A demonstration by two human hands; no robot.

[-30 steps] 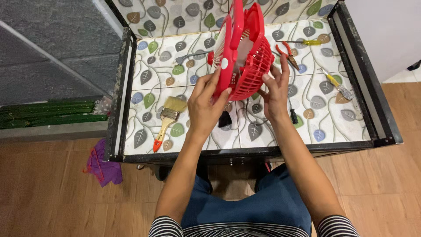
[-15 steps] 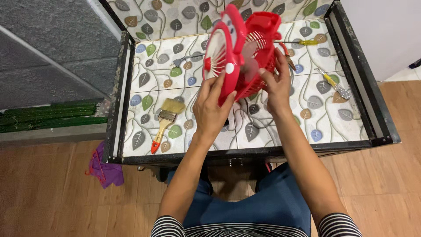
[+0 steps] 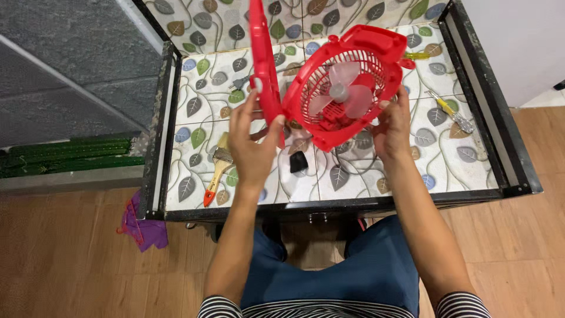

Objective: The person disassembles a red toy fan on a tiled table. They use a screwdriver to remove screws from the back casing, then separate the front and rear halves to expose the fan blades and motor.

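My left hand (image 3: 252, 140) grips the red front grille (image 3: 261, 65) of a small fan, held on edge and lifted clear of the body. My right hand (image 3: 393, 123) holds the red fan body (image 3: 344, 85) by its lower right rim, tilted so that its pale translucent blades (image 3: 341, 91) face me. Both parts hang above a tabletop (image 3: 453, 159) tiled with a leaf pattern.
On the table lie a paintbrush with an orange handle (image 3: 218, 168), a small black piece (image 3: 298, 161), a yellow-handled tool (image 3: 450, 111) at right, a yellow screwdriver (image 3: 416, 56) and a plug (image 3: 240, 82). A black metal frame (image 3: 500, 118) rims the table. A purple cloth (image 3: 141, 227) lies on the wooden floor.
The front grille has come off the fan body. My left hand carried it left and upright, while my right hand turned the body so the blades show.
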